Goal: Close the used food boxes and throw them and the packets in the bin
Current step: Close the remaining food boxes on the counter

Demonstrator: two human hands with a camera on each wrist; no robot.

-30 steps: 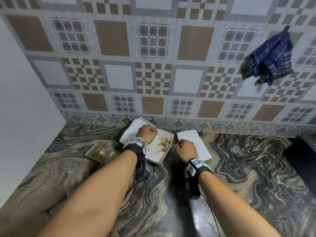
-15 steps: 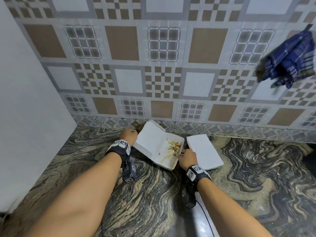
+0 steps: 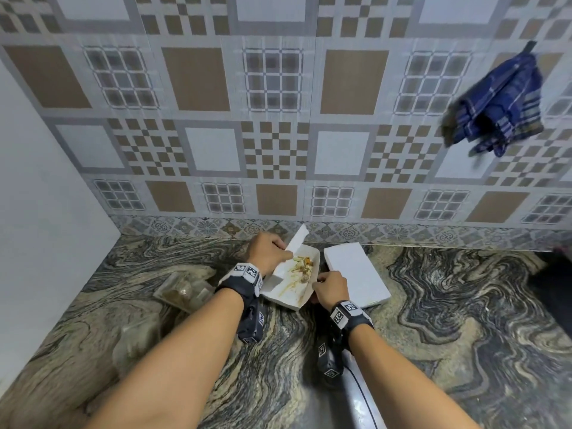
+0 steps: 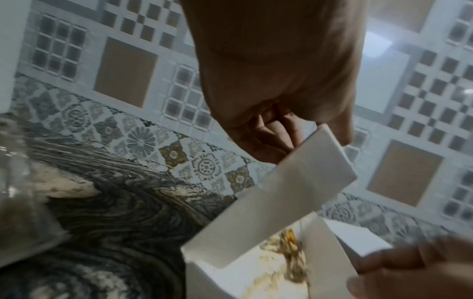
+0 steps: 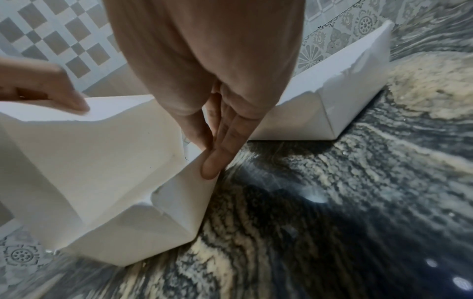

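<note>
An open white food box (image 3: 291, 294) with food scraps lies on the marble counter near the tiled wall. Its lid (image 3: 295, 243) stands raised, and my left hand (image 3: 283, 252) pinches the lid's edge; in the left wrist view my left hand (image 4: 314, 131) has fingers curled behind the lid (image 4: 294, 182). My right hand (image 3: 318, 283) pinches the box's right wall; in the right wrist view my right hand (image 5: 212, 161) meets thumb and fingers on that side flap (image 5: 187, 194). A closed white box (image 3: 356, 278) lies just right of it, also the closed box (image 5: 345, 91). Two clear packets (image 3: 182, 289) lie to the left.
A blue checked cloth (image 3: 495, 109) hangs on the tiled wall at upper right. A plain white wall (image 3: 46, 212) bounds the counter (image 3: 464, 320) on the left. A dark drop (image 3: 557, 289) edges the counter at far right. No bin shows in any view.
My left hand has taken the lid and swung it up from lying flat to nearly upright over the tray. My right hand has stayed at the box's right side.
</note>
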